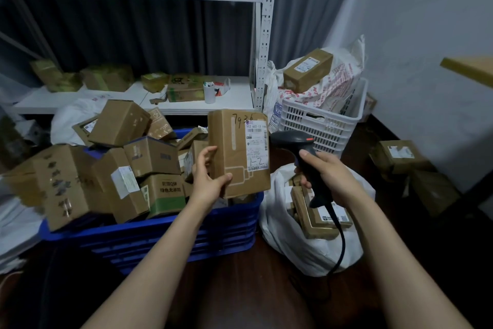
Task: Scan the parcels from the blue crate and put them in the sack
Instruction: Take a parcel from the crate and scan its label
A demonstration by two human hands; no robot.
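Scanning is happening: left hand (210,179) is gripping a parcel (238,152) above the blue crate (170,238), right hand (328,171) is clutching the scanner (293,140). Sack (298,246) is holding few; crate is looking heaped.

Dim, cool light is spreading over the room, and the white wall (426,22) on the right is catching most of it. The floor (240,288) is sinking to near black. The parcel (240,152) in the left hand (209,179) is reading sharp, label legible; the black scanner (292,139) in the right hand (328,171) is losing detail in the gloom. Boxes (53,184) at the frame's left edge are smearing into blur, and the shelf upright (265,35) is bowing with wide-angle distortion.
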